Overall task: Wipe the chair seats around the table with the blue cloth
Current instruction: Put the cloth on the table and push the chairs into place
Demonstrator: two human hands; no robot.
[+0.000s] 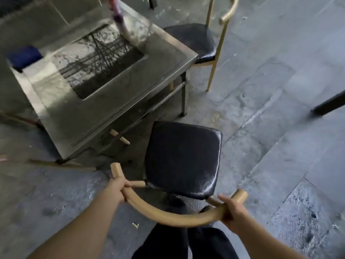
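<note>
A chair with a black padded seat (183, 157) and a curved tan backrest (168, 215) stands right in front of me. My left hand (116, 189) grips the backrest's left end and my right hand (233, 210) grips its right end. The blue cloth (25, 57) lies folded on the far left of the metal table (104, 111). A second black-seated chair (194, 39) with a tan frame stands at the table's far right corner.
The table top has a dark recessed panel (100, 58) in its middle. A pink-and-white pole (119, 17) rises from it. A dark table leg (328, 105) juts in at the right edge. Grey stone paving (270, 128) lies all around.
</note>
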